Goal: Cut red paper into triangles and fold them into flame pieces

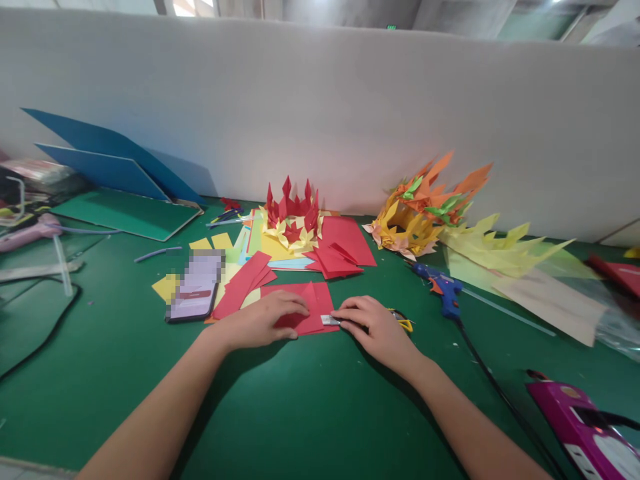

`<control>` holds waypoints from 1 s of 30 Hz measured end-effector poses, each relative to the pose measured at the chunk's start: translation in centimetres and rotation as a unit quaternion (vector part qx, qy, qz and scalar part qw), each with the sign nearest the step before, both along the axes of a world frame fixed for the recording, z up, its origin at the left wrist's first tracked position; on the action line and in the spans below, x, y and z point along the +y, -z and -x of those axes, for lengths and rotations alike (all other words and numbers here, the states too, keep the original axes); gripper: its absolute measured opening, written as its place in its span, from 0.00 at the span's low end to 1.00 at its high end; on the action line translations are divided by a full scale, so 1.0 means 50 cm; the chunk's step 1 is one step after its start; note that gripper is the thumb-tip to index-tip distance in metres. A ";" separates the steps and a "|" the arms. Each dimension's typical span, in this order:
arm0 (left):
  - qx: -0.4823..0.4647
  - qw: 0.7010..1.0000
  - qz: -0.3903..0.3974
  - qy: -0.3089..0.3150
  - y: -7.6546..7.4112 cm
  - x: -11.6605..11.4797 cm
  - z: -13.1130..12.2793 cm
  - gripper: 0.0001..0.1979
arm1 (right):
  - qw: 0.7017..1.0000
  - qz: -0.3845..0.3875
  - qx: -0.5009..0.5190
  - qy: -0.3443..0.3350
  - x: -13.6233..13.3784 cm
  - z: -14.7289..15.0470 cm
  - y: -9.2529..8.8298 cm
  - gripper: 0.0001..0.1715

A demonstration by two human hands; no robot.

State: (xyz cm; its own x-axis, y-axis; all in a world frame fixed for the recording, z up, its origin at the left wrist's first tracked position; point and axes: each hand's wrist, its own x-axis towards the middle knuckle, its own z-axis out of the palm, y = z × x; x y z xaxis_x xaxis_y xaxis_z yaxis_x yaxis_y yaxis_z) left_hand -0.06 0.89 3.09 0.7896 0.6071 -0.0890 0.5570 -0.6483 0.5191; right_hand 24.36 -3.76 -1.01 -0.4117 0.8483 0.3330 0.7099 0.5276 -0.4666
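Note:
My left hand [273,318] rests on a folded red paper sheet [320,293], fingers stretched over it and thumb apart. Between the thumb and fingers of my right hand [373,327] is a small flat silver-white piece [330,320]; its kind is not clear. Its free end lies over the red paper. Yellow-handled scissors [404,323] show partly behind my right hand. Left of the sheet lie several red paper strips [245,283] and a phone [196,287]. Beyond stands a red and yellow paper crown [293,217] on stacked coloured paper.
Blue glue gun [445,287] and its cord lie to the right, near a magenta power strip [575,427]. Orange and yellow paper crowns [415,220] stand behind it. At left are a pink glue gun [33,233] and blue-green boards [130,210]. A pale partition [320,100] borders the table.

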 end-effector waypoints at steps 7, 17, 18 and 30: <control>-0.001 1.000 -0.001 -0.009 0.011 0.012 0.003 0.19 | 1.000 0.003 -0.003 -0.023 0.001 -0.003 0.001 0.13; -0.006 0.999 0.032 -0.029 0.023 0.023 0.002 0.19 | 0.997 -0.008 0.010 -0.079 0.006 -0.016 0.007 0.14; -0.010 0.999 0.034 -0.028 0.025 0.024 0.003 0.19 | 0.997 -0.010 0.011 -0.080 0.005 -0.017 0.007 0.14; -0.015 0.998 0.049 -0.027 0.029 0.027 0.003 0.19 | 0.996 -0.030 0.002 -0.081 0.000 -0.014 0.005 0.14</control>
State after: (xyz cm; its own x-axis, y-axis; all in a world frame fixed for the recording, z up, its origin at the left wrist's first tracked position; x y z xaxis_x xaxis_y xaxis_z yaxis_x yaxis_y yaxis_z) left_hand -0.23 2.22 1.65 0.7586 0.6392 -0.1264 0.5735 -0.5630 0.5951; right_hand 25.04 -3.77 -1.27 -0.5406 0.7492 0.3828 0.6108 0.6624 -0.4337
